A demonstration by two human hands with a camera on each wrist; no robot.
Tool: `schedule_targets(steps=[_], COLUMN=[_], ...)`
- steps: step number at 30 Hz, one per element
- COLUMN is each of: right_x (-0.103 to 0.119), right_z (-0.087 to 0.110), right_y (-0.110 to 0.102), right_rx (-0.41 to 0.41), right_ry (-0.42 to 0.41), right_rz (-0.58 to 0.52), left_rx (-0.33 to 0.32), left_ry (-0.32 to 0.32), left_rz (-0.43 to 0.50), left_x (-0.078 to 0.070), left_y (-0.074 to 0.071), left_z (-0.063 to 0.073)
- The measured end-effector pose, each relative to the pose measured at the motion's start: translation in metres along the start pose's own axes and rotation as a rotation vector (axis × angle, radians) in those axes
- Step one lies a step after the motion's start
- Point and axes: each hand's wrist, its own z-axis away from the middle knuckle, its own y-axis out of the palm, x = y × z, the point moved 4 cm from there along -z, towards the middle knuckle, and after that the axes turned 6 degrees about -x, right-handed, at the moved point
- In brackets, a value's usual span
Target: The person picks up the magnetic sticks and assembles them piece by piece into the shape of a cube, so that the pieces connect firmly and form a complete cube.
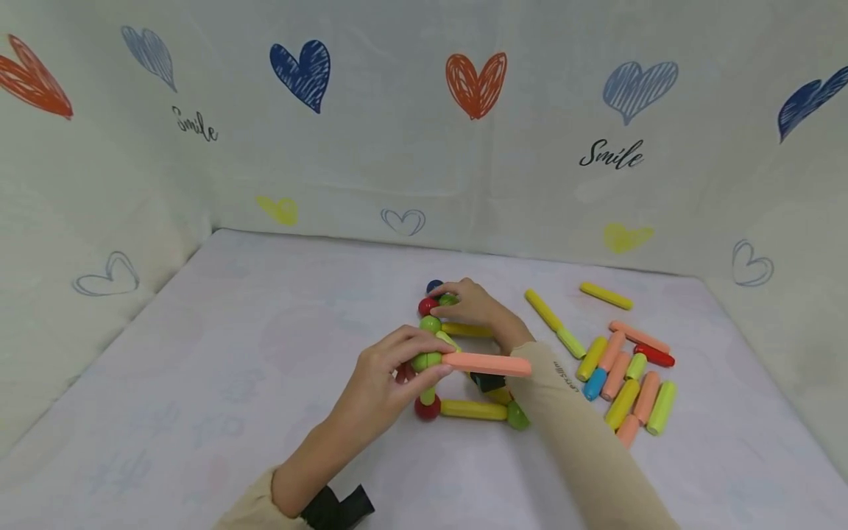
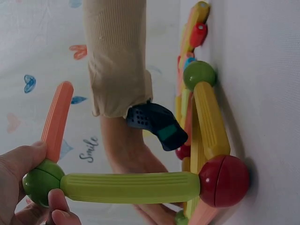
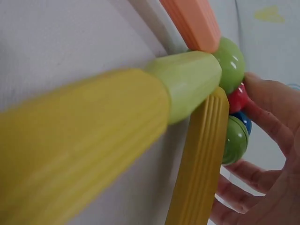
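While the left hand [image 1: 387, 366] pinches a green ball [image 1: 425, 361] inside visible table edges [image 1: 318, 239], whether the right hand [image 1: 473, 304] grips is unclear.

Hearts and handwriting dot the pale backdrop [image 1: 397, 162] we see rising behind a white tabletop [image 1: 199, 353].
Along the upper row we count two dark-blue hearts [image 1: 300, 76], two light-blue hearts [image 1: 640, 90] and two orange-red hearts [image 1: 475, 86], all in scribbled strokes; below them we read "Smile" [image 1: 612, 154] twice in black script, with yellow hearts [image 1: 623, 238] and outlined hearts [image 1: 403, 221] lower still.
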Motion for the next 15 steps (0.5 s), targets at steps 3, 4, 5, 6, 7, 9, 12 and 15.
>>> schedule_targets(steps=[3,4,5,6,7,9,12,15], right_x=[0.0028,0.0031,0.0034,0.0038,0.0045,0.0054,0.0068,0.0067], right_z=[-0.0016,-0.0021,-0.0025,-0.003,-0.0033,-0.0037,-0.0041,-0.0043], right_y=[0.0047,0.006,0.007,0.0079,0.0085,0.0094,0.0103,0.01], right_rx=[-0.005,-0.01,-0.018,-0.025,-0.035,-0.053,-0.075,-0.092], right_ry=[0.032,0.043,0.051,0.052,0.048,0.051,0.056,0.079], right_rz=[0.051,0.076,0.103,0.129,0.152,0.169,0.177,0.168], left_rx=[-0.006,-0.008,-0.009,-0.011,-0.012,-0.014,-0.015,-0.013], left_ry=[0.021,0.026,0.028,0.031,0.034,0.033,0.029,0.03], left_rz=[0.014,0.018,0.019,0.022,0.024,0.021,0.024,0.031], left_x=[-0.0007,-0.0009,-0.0009,-0.0007,-0.0005,0.0001,0.0009,0.0012], left_y=[-0.0004,-0.0005,-0.0006,-0.0005,-0.0004,-0.0004,-0.0002,0.0005], left_z=[-0.0001,0.0,0.0002,0.0003,0.0003,0.0004,0.0006,0.0004])
